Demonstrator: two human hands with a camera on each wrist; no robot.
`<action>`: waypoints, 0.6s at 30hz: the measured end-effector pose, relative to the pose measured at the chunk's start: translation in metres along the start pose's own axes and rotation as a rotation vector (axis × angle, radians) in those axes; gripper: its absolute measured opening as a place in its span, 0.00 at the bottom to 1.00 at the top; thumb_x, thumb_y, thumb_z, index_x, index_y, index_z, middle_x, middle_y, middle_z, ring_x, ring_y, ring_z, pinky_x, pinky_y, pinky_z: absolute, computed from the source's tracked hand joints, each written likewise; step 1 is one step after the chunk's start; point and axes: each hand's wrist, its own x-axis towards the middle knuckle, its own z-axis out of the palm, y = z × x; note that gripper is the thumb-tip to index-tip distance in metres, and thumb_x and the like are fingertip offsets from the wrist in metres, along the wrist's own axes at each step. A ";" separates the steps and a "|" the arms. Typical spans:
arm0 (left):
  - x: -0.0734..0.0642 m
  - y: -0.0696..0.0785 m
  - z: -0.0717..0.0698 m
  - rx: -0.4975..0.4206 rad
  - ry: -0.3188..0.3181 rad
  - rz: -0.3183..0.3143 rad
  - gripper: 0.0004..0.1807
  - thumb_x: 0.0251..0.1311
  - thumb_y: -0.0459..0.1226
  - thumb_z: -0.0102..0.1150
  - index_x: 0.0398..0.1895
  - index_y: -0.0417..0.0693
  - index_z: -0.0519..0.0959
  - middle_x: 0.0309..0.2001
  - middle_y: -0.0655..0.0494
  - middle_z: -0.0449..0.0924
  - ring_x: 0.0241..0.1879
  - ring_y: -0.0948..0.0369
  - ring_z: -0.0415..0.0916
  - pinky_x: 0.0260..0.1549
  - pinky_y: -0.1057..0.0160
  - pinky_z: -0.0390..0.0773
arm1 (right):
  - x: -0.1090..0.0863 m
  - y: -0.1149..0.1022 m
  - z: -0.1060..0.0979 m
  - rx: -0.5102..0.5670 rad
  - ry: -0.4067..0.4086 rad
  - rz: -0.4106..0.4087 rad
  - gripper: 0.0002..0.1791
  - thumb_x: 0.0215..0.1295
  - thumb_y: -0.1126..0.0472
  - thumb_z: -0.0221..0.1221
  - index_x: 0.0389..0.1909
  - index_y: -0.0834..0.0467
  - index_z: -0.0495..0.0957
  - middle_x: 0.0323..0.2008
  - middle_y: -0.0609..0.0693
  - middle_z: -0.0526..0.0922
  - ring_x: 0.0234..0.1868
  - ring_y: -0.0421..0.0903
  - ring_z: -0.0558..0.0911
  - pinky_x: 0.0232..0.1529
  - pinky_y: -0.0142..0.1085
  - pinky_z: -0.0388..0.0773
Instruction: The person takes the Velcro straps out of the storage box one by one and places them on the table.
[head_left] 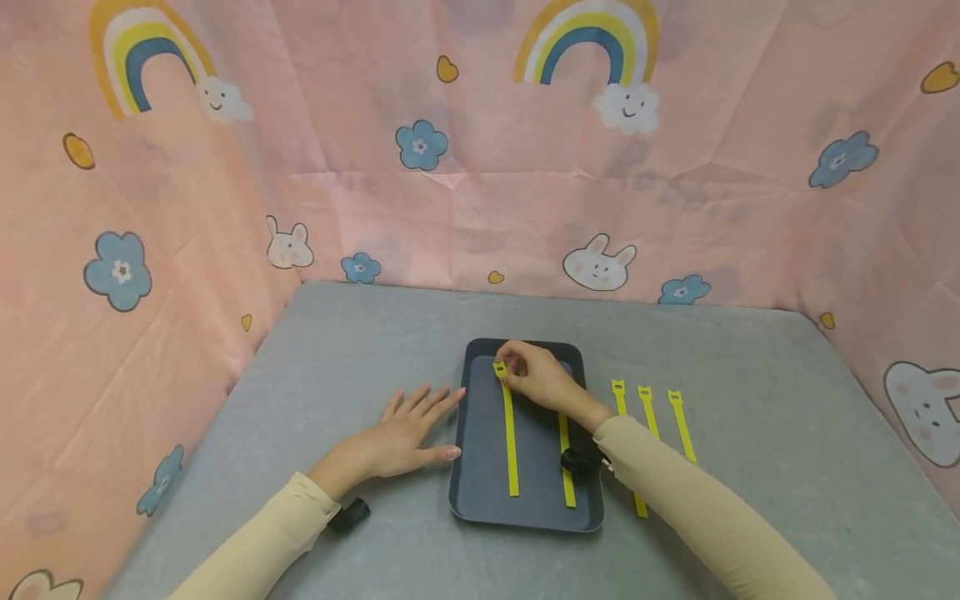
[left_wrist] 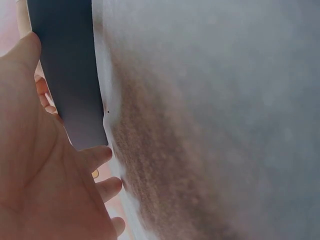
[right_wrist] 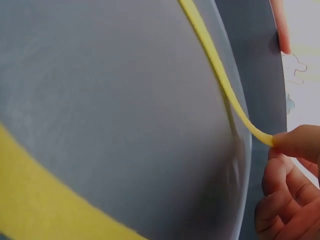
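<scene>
A dark grey tray [head_left: 538, 475] lies on the table, with two yellow cable ties in it, each a flat strip. My right hand [head_left: 546, 382] pinches the slotted head end of the left cable tie [head_left: 512, 442] between thumb and finger. In the right wrist view this cable tie [right_wrist: 216, 62] curves up from the tray floor to the fingertips. The other cable tie [head_left: 570, 490] lies along the tray's right side, partly hidden by my right wrist. My left hand [head_left: 397, 440] is spread flat-fingered beside the tray, thumb and forefinger tips right at its left edge.
To the right of the tray, three more yellow cable ties [head_left: 681, 417] lie in a row on the grey table [head_left: 787, 433], partly under my right forearm. Pink printed cloth [head_left: 480, 208] hangs behind the table and at both sides.
</scene>
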 end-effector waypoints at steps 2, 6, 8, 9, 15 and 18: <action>0.000 0.000 0.000 -0.005 0.001 0.000 0.47 0.64 0.70 0.43 0.80 0.72 0.36 0.82 0.56 0.42 0.81 0.48 0.35 0.75 0.35 0.34 | -0.001 -0.002 -0.002 0.007 0.004 0.002 0.12 0.65 0.64 0.63 0.47 0.52 0.77 0.33 0.48 0.80 0.28 0.41 0.74 0.31 0.34 0.74; -0.001 0.001 -0.001 -0.008 0.003 0.001 0.47 0.64 0.69 0.43 0.80 0.72 0.36 0.82 0.56 0.42 0.81 0.48 0.35 0.75 0.35 0.34 | -0.002 -0.007 -0.006 0.030 0.016 0.007 0.12 0.66 0.63 0.63 0.48 0.52 0.77 0.34 0.49 0.80 0.29 0.41 0.75 0.32 0.34 0.74; -0.001 0.001 -0.001 -0.010 0.003 0.002 0.47 0.64 0.69 0.43 0.80 0.72 0.37 0.82 0.55 0.42 0.81 0.47 0.35 0.75 0.35 0.34 | -0.004 -0.010 -0.010 0.042 0.022 0.007 0.12 0.66 0.63 0.62 0.49 0.52 0.77 0.34 0.49 0.81 0.29 0.41 0.75 0.32 0.34 0.74; -0.001 0.001 -0.001 -0.010 0.003 0.002 0.47 0.64 0.69 0.43 0.80 0.72 0.37 0.82 0.55 0.42 0.81 0.47 0.35 0.75 0.35 0.34 | -0.004 -0.011 -0.011 0.049 0.025 0.005 0.12 0.67 0.63 0.62 0.49 0.53 0.77 0.34 0.49 0.81 0.29 0.42 0.74 0.32 0.34 0.74; -0.001 0.001 -0.001 -0.007 -0.001 0.006 0.47 0.64 0.69 0.43 0.80 0.72 0.36 0.82 0.55 0.41 0.81 0.47 0.35 0.75 0.35 0.33 | -0.008 -0.019 -0.023 0.105 0.031 -0.012 0.12 0.68 0.63 0.60 0.51 0.53 0.76 0.33 0.49 0.79 0.25 0.44 0.72 0.27 0.33 0.71; -0.001 0.000 0.000 -0.003 -0.002 0.006 0.47 0.64 0.70 0.43 0.80 0.72 0.35 0.82 0.55 0.41 0.81 0.47 0.35 0.75 0.35 0.33 | -0.010 -0.023 -0.028 0.133 0.036 -0.018 0.12 0.69 0.63 0.60 0.51 0.53 0.76 0.33 0.49 0.79 0.24 0.44 0.71 0.26 0.33 0.70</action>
